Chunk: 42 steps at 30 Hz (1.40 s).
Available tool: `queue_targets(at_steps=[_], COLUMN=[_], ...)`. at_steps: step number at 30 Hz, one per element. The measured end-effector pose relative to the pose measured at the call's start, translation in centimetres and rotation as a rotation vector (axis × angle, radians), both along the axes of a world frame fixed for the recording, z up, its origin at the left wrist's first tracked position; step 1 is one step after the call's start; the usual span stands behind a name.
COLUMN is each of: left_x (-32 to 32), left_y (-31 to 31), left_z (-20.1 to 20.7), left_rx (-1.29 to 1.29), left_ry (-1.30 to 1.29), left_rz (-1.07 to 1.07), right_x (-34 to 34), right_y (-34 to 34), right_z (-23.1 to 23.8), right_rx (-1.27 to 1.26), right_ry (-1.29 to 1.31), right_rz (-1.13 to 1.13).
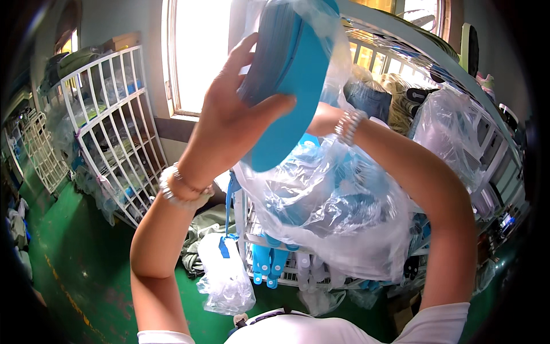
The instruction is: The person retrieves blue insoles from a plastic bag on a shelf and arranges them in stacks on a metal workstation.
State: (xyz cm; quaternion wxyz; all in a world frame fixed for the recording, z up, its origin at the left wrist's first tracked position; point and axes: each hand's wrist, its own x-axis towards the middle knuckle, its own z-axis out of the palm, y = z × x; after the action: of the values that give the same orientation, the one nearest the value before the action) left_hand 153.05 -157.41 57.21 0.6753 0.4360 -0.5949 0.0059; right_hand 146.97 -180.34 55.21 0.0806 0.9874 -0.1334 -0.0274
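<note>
My left hand is wrapped round a thick stack of blue insoles, thumb across the front face and fingers along the layered edge. The stack is raised upright, its rounded end pointing down. Clear plastic film hangs about its top and right side. Behind the stack is my right hand; its fingers are hidden, so I cannot make out what they hold. Below both hands, a large clear plastic bag with blue pieces inside lies on a white rack.
White barred racks stand at left, loaded with bagged goods. On the right rack are shoes and another plastic bag. Blue insoles sit on a lower shelf. A white plastic bag hangs beside it above the green floor.
</note>
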Motion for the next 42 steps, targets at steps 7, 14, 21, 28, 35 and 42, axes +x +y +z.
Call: queue_targets(at_steps=[7, 14, 21, 28, 35, 42], left_x=[2.8, 5.7, 6.4, 2.5, 0.3, -1.7], left_y=[6.5, 12.8, 18.8, 27.6, 18.9, 6.1], left_z=[0.5, 3.1, 1.9, -15.2, -24.0, -19.4], left_rx=[0.362, 0.502, 0.403, 0.07, 0.303, 0.767], left_ry=[-0.141, -0.913, -0.554, -0.341, 0.421, 0.195], left_rz=[-0.213, 0.103, 0.178, 1.124, -0.56, -1.361], right_x=[0.6, 1.1, 2.1, -1.9, -6.2, -20.4], right_y=[-1.8, -2.2, -0.4, 6.8, 7.7, 17.0], right_z=[-2.2, -2.8, -2.3, 6.2, 3.5, 5.1], right_rx=[-0.077, -0.153, -0.32, -0.116, 1.585, 0.714], right_ry=[-0.243, -0.449, -0.758, -0.445, -0.377, -0.62], right_rz=[-0.096, -0.056, 0.338, 0.679, 0.328, -0.075])
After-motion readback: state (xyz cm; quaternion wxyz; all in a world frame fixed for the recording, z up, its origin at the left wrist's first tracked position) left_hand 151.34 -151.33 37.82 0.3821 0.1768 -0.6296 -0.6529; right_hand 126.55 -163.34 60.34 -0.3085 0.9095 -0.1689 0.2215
